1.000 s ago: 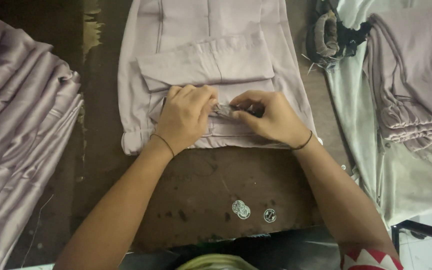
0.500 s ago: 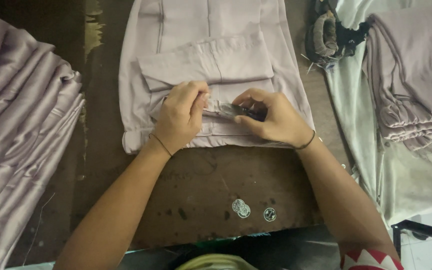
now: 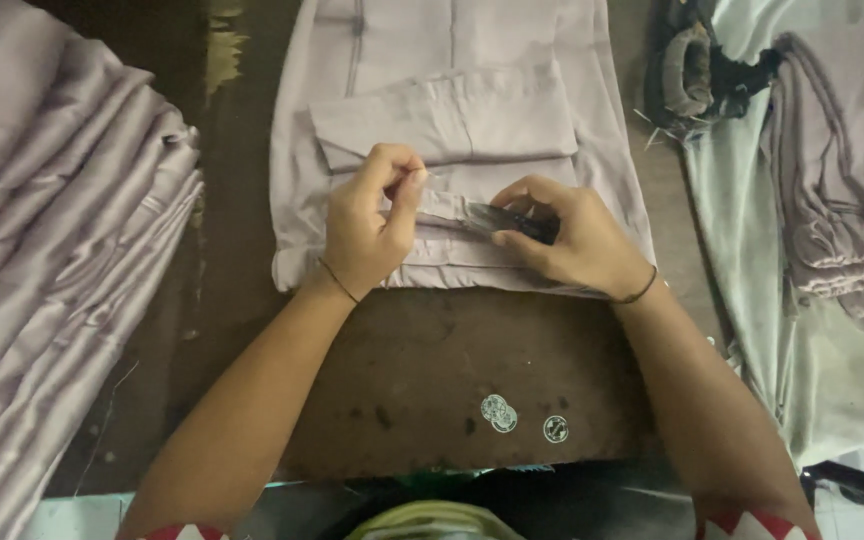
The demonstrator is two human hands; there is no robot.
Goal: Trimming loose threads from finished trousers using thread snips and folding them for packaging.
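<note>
In the head view, a folded pale lilac garment [image 3: 452,130] is laid flat on the dark brown surface [image 3: 432,380], and a fold near its lower hem is pinched between the closed thumb and fingers of the left hand [image 3: 367,225]. A small dark cutting tool [image 3: 512,220] is clamped in the right hand [image 3: 572,240], its tip laid against the same fold. Stacks of similar cloth [image 3: 42,250] are piled at the left, and three round stickers [image 3: 512,418] are seen near the front edge.

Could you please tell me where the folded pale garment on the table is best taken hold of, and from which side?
Probably at the near hem of the folded garment, coming from the person's side. That edge lies flat along the bare table, and there the left hand pinches the cloth while the right hand holds a small dark tool against it.
</note>
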